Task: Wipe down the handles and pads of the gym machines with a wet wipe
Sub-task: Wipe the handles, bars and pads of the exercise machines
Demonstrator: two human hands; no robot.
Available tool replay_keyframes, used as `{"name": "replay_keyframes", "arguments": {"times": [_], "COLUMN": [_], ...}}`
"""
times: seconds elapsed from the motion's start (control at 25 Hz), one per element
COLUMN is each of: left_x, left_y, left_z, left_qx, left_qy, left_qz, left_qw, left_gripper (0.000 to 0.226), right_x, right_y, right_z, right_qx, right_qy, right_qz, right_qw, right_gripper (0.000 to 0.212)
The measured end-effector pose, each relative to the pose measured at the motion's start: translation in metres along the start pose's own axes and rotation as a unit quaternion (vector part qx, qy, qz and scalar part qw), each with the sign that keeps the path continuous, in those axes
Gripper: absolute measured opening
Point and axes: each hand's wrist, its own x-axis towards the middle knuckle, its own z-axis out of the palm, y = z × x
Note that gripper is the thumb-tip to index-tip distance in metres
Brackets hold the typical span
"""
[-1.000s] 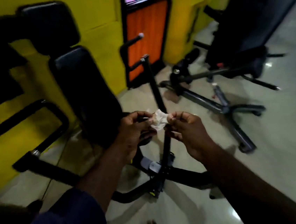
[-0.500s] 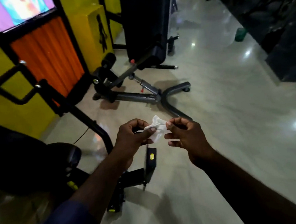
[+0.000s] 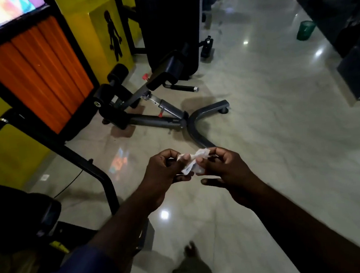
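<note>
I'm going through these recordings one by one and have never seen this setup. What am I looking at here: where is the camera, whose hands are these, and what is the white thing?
There is no robot. One camera sits on a person's head and looks forward and down, so you see their own arms reaching out. The left hand and the right hand both pinch a crumpled white wet wipe between them, above a glossy floor. On the floor ahead stands a gym bench with black roller pads. A green bin stands farther off to the right. The wipe touches no machine at this moment.
</note>
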Motion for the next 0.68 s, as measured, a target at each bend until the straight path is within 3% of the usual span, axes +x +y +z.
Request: {"name": "replay_keyframes", "arguments": {"times": [0.24,0.36,0.56,0.68], "left_x": [0.139,0.204,0.284,0.315], "left_y": [0.016,0.041,0.077,0.090], "left_z": [-0.007,-0.017,-0.060,-0.105], "left_qx": [0.023,0.087,0.185,0.194], "left_qy": [-0.037,-0.087,-0.097,-0.076], "left_qz": [-0.023,-0.036,-0.062,-0.095], "left_qw": [0.999,0.992,0.976,0.973], "left_gripper": [0.044,0.050,0.060,0.068], "right_x": [0.143,0.216,0.333,0.405], "right_y": [-0.036,-0.066,-0.096,-0.105], "right_z": [-0.020,-0.024,0.001,0.031], "right_qx": [-0.050,-0.031,-0.036,-0.081], "right_qy": [0.031,0.042,-0.041,-0.115], "right_qz": [0.026,0.038,0.091,0.048], "right_qw": [0.998,0.998,0.994,0.989], "right_gripper": [0.027,0.027,0.010,0.012]}}
